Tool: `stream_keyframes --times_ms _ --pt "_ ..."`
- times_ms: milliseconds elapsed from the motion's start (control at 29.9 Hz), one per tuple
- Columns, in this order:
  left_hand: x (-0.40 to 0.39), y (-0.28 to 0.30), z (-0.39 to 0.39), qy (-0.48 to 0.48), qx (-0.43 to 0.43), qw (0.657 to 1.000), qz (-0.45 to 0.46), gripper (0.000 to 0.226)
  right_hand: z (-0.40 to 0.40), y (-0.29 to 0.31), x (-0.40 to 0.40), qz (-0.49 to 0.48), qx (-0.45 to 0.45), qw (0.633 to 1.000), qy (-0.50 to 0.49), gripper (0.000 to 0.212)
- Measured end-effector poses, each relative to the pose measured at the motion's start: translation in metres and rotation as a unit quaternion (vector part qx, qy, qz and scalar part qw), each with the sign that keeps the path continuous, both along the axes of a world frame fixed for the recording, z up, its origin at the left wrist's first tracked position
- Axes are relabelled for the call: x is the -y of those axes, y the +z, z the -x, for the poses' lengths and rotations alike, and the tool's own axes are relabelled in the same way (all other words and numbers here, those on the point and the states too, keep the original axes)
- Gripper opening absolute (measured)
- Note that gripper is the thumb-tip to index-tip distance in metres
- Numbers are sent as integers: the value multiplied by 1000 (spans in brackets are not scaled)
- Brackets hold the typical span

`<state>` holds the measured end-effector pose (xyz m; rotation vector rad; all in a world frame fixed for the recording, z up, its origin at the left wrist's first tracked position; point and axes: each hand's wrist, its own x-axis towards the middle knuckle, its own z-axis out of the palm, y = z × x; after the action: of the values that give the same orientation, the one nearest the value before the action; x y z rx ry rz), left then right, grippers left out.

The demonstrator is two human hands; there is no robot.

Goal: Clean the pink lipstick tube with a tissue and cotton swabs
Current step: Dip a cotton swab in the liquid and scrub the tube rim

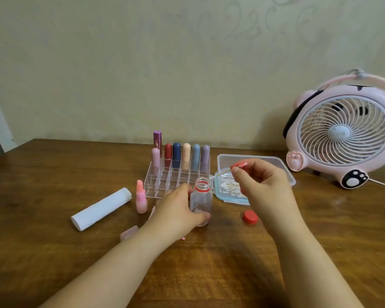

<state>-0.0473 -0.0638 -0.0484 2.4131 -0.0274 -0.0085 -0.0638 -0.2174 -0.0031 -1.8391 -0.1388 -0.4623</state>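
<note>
Left hand (178,210) gripping a small open bottle (201,201), right hand (260,183) pinching a cotton swab (220,173) just above it, pink lipstick tube (141,197) standing uncapped left of the left hand, rolled tissue (101,208) lying farther left

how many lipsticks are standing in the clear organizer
7: one tall purple at the back left corner, a pink one just in front of it, and five along the back row: red, navy, peach, blue, lilac.

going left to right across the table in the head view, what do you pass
rolled tissue → open pink lipstick tube → left hand → clear bottle → red cap → right hand holding a cotton swab → pink fan
</note>
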Motion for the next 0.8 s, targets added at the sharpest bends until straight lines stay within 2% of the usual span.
stream_keyframes --times_ms 100,335,536,803 --pt "-4 0 3 -6 23 999 24 57 2 2 -1 15 15 1000 19 13" --pt "-21 9 11 23 173 984 31 48 8 6 -6 103 40 993 46 16" --pt "-26 11 11 25 219 974 48 45 8 3 -7 155 27 985 73 17" --pt "-28 12 12 10 260 965 17 51 6 1 -6 195 11 977 86 10"
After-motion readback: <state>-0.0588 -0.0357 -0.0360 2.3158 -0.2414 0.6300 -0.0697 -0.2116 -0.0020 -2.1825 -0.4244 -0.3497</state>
